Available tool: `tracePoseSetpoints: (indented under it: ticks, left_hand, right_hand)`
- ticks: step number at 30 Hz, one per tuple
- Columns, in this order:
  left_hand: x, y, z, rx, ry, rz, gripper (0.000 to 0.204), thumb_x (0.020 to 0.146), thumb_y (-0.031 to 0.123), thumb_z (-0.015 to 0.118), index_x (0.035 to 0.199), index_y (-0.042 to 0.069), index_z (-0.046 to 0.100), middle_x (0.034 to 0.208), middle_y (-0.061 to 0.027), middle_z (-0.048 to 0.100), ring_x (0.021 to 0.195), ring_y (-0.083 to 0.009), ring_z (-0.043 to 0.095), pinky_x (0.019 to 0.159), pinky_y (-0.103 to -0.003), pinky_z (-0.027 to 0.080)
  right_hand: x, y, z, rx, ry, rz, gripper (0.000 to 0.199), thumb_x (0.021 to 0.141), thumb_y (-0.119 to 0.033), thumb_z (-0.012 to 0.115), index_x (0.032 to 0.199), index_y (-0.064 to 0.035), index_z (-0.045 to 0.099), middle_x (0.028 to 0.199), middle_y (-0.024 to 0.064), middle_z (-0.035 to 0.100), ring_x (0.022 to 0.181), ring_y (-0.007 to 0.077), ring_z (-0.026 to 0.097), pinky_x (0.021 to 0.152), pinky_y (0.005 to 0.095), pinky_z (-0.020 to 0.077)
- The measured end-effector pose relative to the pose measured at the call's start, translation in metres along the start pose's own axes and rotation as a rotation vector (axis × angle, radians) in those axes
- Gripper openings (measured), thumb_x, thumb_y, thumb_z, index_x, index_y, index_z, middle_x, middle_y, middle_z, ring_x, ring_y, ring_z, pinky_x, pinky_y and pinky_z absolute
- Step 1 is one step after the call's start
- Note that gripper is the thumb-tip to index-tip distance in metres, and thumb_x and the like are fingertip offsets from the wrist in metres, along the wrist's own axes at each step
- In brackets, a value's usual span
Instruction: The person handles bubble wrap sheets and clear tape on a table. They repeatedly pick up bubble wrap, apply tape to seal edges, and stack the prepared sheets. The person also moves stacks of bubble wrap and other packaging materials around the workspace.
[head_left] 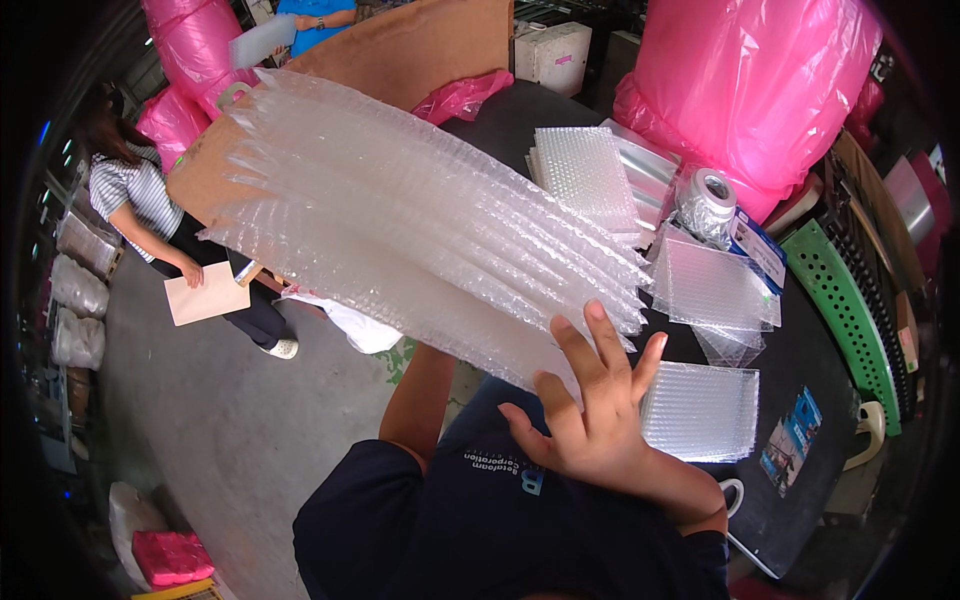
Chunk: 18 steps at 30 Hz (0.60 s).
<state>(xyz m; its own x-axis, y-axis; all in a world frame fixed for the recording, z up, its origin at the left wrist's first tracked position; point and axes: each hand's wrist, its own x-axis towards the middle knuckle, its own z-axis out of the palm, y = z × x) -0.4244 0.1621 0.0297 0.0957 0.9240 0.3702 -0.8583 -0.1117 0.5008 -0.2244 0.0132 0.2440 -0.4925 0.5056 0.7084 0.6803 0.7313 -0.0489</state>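
Work in hand was judged part-way. The stack of clear bubble-wrap sheets [420, 225] was held up in front of the person's body, off the tabletop [800, 350], with its layers fanned and its edges uneven. Squaring that stack and setting it down were judged not yet done. On the tabletop lay a far pile [590, 180], a middle pile [712, 285] and a near pile [700, 410] of similar bubble-wrap; these were judged to be either finished portions or stock, and which could not be determined. The near pile was the neatest; the middle pile lay askew.

Orientation: the long axis of the held stack ran aslant from upper left to lower right. One ragged end pointed toward the co-worker in the striped top [145, 190]; the opposite end, with its layers splayed, pointed toward the tabletop piles.

Hands: the right grip [600, 415] was open, fingers spread at the lower right end; contact with the sheets could not be confirmed. The left forearm [418, 400] passed behind the stack, hiding the left grip, so its state could not be told.
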Motion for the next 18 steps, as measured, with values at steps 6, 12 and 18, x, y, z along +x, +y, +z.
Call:
tracePoseSetpoints:
  ticks: [6, 12, 18]
  left_hand:
    - [-0.0078, 0.0066, 0.0028, 0.017, -0.002, -0.027, 0.047, 0.069, 0.014, 0.067, 0.112, 0.004, 0.051, 0.104, -0.0069, 0.056, 0.098, -0.0210, 0.052, 0.085, -0.034, 0.042]
    - [-0.0089, 0.0083, 0.0018, 0.031, -0.010, -0.049, 0.046, 0.067, 0.012, 0.069, 0.109, 0.003, 0.053, 0.101, -0.0072, 0.057, 0.094, -0.0207, 0.053, 0.083, -0.033, 0.043]
    - [-0.0091, 0.0106, 0.0035, 0.060, -0.032, -0.098, 0.044, 0.065, 0.010, 0.070, 0.106, 0.002, 0.055, 0.097, -0.0076, 0.059, 0.090, -0.0204, 0.054, 0.081, -0.033, 0.043]
  right_hand:
    - [-0.0023, -0.0002, 0.0047, 0.070, -0.013, -0.075, 0.039, 0.066, -0.024, 0.073, 0.088, -0.0009, 0.052, 0.115, 0.0285, 0.047, 0.116, 0.0450, 0.042, 0.101, 0.0605, 0.0085]
    - [0.0014, 0.0016, 0.0079, 0.222, 0.063, -0.098, 0.039, 0.062, -0.013, 0.075, 0.090, 0.0023, 0.053, 0.113, 0.0278, 0.047, 0.099, 0.0419, 0.052, 0.082, 0.0430, 0.0457]
    - [0.0061, 0.0010, 0.0041, 0.180, 0.069, -0.060, 0.052, 0.062, -0.008, 0.075, 0.104, 0.0044, 0.048, 0.108, 0.0246, 0.051, 0.091, 0.0390, 0.055, 0.075, 0.0419, 0.0481]
